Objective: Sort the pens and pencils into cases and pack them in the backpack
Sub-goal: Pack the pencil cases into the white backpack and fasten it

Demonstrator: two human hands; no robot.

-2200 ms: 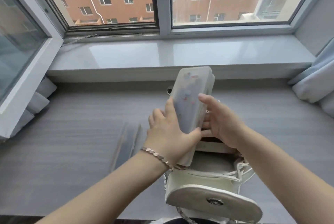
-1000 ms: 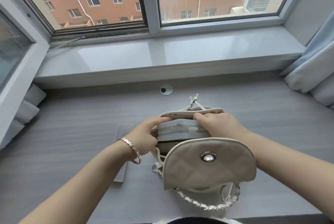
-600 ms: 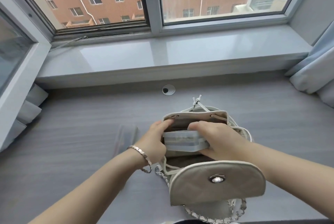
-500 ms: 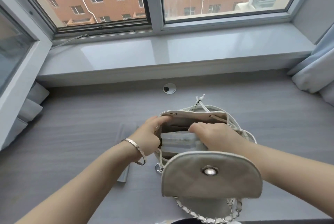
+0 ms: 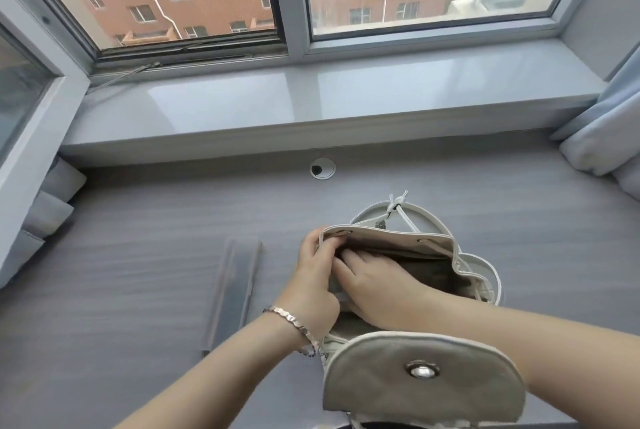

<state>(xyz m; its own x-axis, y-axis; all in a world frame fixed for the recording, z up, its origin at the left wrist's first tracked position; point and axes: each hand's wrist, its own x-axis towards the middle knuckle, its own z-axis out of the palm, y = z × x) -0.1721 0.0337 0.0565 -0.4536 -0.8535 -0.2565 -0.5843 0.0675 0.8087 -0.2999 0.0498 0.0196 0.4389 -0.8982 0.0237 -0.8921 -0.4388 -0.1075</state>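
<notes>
Left hand point(image 5: 313, 276) pinches the near-left rim of the backpack point(image 5: 391, 245), fingers curled closed on the fabric, prob. to keep the mouth spread & stop the soft bag folding in. Right hand point(image 5: 372, 285) is down inside the opening, palm down, fingers flat & loosely extended, not visibly gripping anything; looks like it's pressing or settling contents. Whatever sits under it is hidden, so can't tell if a case is there.

Bag stands near the bench's front edge, right of centre, flap point(image 5: 420, 373) hanging toward the person w/ its snap showing, so the mouth stays clear. Drawstring point(image 5: 398, 203) is slack at the far rim.

Clear pencil case point(image 5: 233, 290) lies flat on the bench point(image 5: 121, 273) just left of the bag, w/in easy reach of the left hand; likely next to go in. Contents too faint to make out.
</notes>
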